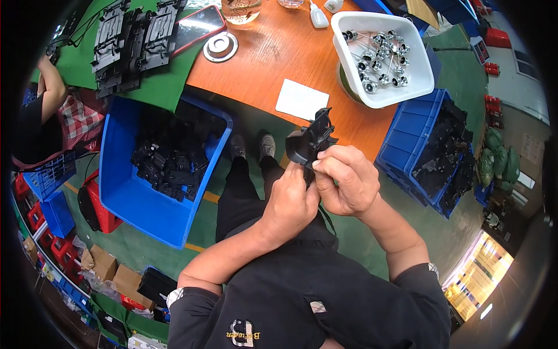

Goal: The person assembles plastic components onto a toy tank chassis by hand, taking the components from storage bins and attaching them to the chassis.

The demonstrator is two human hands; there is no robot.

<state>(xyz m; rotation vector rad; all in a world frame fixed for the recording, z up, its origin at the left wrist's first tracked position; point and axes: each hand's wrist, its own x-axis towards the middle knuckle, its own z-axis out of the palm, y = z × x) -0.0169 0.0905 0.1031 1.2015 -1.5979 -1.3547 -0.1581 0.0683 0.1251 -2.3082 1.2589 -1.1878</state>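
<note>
A black moulded plastic part with a curved side and small prongs is held up in front of me, over the table's near edge. My left hand is closed around its lower end from below. The fingers of my right hand pinch the same part from the right, thumb and forefinger pressed together near its base. Where the fingertips meet the part, details are hidden. Just beyond it, a white card lies on the orange wooden table.
A white tub of shiny metal parts with thin rods stands at the table's right. Blue bins of black parts flank me: one left, one right. Black assemblies, a phone and a round metal disc lie farther left. Another person's arm shows there.
</note>
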